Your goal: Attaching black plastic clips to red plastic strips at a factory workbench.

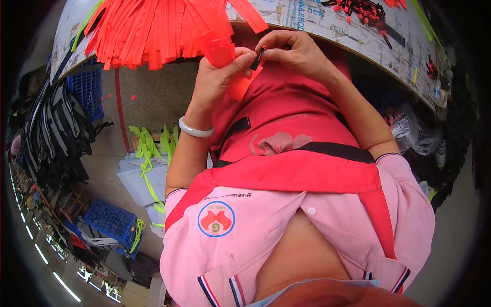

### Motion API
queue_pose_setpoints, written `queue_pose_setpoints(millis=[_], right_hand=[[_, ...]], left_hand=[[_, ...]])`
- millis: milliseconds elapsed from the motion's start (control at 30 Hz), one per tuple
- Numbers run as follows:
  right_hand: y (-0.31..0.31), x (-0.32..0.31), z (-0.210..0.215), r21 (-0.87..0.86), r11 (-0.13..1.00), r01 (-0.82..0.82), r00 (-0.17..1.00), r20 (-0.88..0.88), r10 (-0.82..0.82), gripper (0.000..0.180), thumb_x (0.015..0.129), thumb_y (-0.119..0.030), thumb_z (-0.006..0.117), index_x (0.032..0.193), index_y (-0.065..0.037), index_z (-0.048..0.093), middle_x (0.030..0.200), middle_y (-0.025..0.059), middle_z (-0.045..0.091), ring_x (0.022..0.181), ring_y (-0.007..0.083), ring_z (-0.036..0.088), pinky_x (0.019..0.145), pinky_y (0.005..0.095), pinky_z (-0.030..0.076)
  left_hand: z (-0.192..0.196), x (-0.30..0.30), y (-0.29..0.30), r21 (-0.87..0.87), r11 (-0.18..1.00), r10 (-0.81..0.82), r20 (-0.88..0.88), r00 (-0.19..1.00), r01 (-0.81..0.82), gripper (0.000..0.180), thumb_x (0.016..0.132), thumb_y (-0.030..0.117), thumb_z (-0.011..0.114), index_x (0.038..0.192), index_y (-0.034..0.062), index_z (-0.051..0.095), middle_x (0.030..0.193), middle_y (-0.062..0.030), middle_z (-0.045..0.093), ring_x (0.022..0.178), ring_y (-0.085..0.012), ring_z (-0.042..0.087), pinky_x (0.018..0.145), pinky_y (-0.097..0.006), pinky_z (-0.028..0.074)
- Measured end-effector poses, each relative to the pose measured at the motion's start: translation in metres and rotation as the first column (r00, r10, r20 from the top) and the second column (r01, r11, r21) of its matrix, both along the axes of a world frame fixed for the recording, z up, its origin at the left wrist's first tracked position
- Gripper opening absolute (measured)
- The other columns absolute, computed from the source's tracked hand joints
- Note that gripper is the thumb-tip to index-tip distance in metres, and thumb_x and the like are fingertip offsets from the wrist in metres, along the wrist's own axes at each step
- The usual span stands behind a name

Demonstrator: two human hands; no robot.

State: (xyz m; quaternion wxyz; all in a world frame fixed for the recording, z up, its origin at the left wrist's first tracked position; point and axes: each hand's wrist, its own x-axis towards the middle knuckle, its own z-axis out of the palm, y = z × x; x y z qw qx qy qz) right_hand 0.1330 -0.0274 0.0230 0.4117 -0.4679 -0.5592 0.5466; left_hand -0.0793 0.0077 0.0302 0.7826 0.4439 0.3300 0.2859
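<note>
- two bare hands meet just off the near edge of the table point(279, 14), in front of a red apron point(299, 110).
- left hand point(219, 75): thumb and fingers closed around an orange-red fabric strip point(241, 86), which sticks out above and below the fist; whether it is one layer or several, i cannot tell.
- right hand point(296, 53): thumb and forefinger pinching a small black piece point(255, 61) by the left thumb tip, over the strip.
- a thick pile of orange-red strips point(146, 33) hangs over the table's near edge, toward its left corner.
- small black-and-red parts point(363, 14) lie heaped to the right, back from the near edge.
- a blue plastic crate point(86, 94) stands below the left corner.
- a white bangle point(196, 128) circles the left wrist.
</note>
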Motion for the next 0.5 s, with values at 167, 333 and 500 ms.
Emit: queue_pose_setpoints(millis=[167, 333, 500], right_hand=[[-0.004, -0.006, 0.019, -0.289, 0.952, 0.104, 0.969, -0.186, -0.163, 0.017, 0.091, -0.014, 0.061, 0.103, -0.003, 0.065, 0.09, 0.0056, 0.069, 0.05, 0.0026, 0.043, 0.047, 0.0159, 0.035], [-0.007, -0.014, 0.017, -0.058, 0.988, 0.146, 0.979, -0.136, -0.153, 0.015, 0.089, -0.01, 0.064, 0.1, -0.001, 0.068, 0.09, 0.0027, 0.068, 0.07, 0.0051, 0.057, 0.061, 0.0176, 0.045], [-0.005, -0.021, 0.025, 0.009, 0.989, 0.148, 0.986, -0.073, -0.147, 0.012, 0.088, -0.002, 0.063, 0.099, 0.001, 0.067, 0.094, 0.0044, 0.065, 0.083, 0.0088, 0.062, 0.074, 0.0219, 0.05]], left_hand=[[0.002, -0.001, 0.003, 0.025, 0.999, 0.028, 0.08, 0.996, -0.03, 0.028, 0.093, 0.01, 0.058, 0.116, -0.0049, 0.06, 0.083, -0.0027, 0.062, 0.079, -0.0098, 0.058, 0.074, -0.022, 0.046], [0.011, -0.002, 0.0, 0.014, 0.999, 0.035, 0.0, 0.999, -0.035, 0.027, 0.091, 0.007, 0.06, 0.115, -0.0051, 0.061, 0.086, -0.0057, 0.065, 0.082, -0.0113, 0.062, 0.077, -0.023, 0.048], [-0.002, 0.0, 0.0, -0.009, 0.999, 0.036, -0.023, 0.999, -0.036, 0.023, 0.09, 0.005, 0.06, 0.11, -0.0064, 0.062, 0.092, -0.0096, 0.068, 0.084, -0.0141, 0.064, 0.077, -0.024, 0.05]])
